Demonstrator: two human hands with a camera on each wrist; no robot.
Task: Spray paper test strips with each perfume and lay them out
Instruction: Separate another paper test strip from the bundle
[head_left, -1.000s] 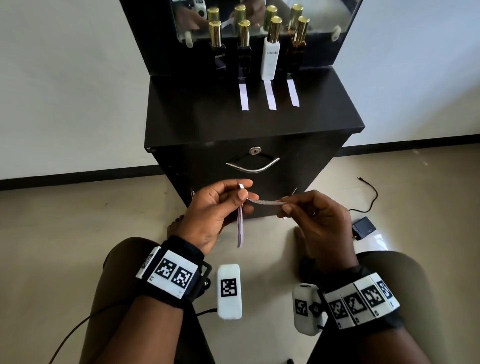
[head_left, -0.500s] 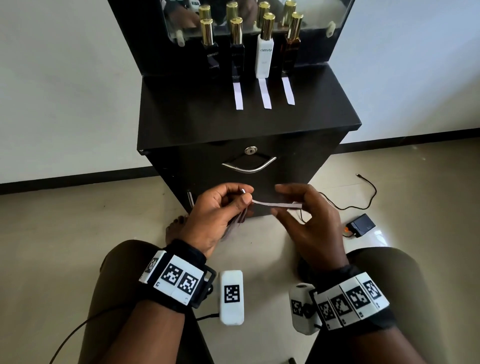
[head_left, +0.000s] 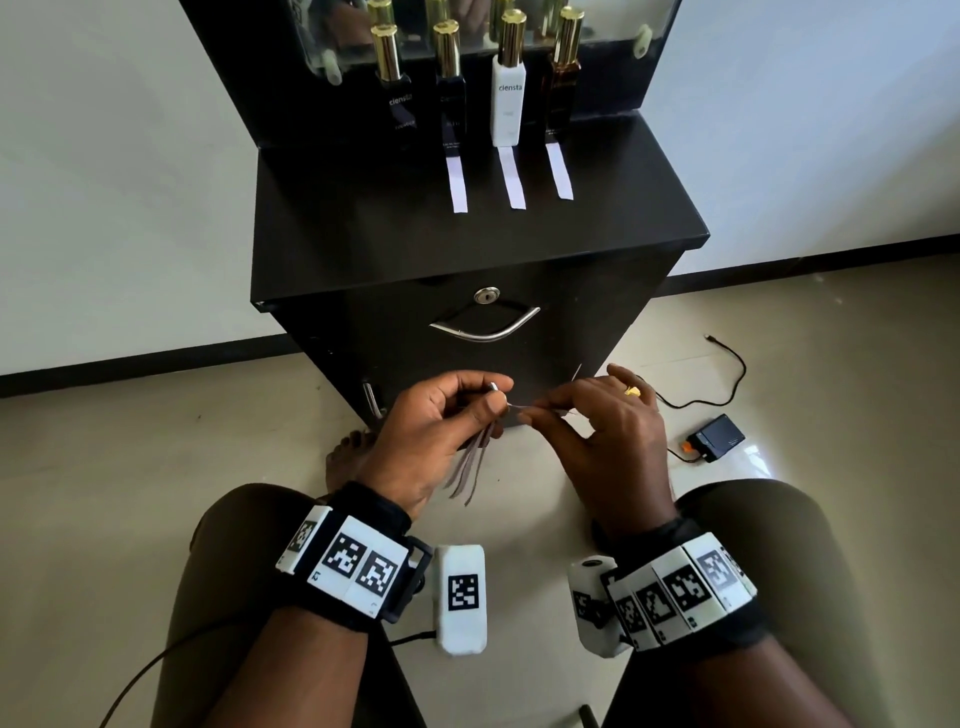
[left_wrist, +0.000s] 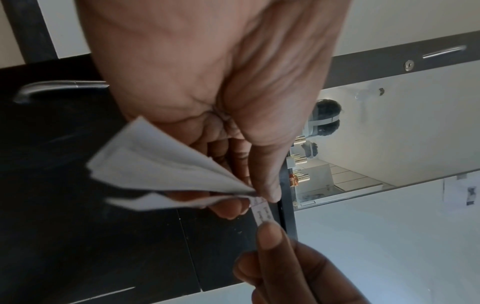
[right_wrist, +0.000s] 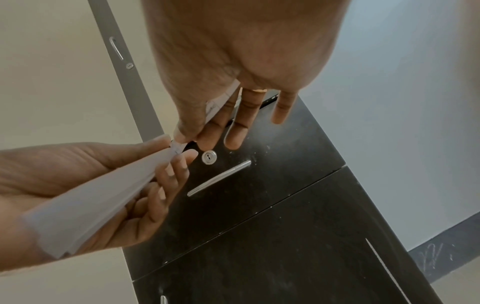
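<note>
the left hand (head_left: 436, 431) pinched a fanned bundle of thin white paper strips (left_wrist: 166, 166) while the right hand (head_left: 602, 431) pinched one strip (left_wrist: 262, 211) free, seemingly for the unstripped leftmost black gold-capped perfume bottle (head_left: 397, 88).

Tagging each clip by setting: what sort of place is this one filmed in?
Probably a room in a home, at a dressing-table-style unit: a low black cabinet with a lockable drawer stands on a pale tiled floor against a plain white wall, with a mirror behind four gold-capped perfume bottles.
</note>
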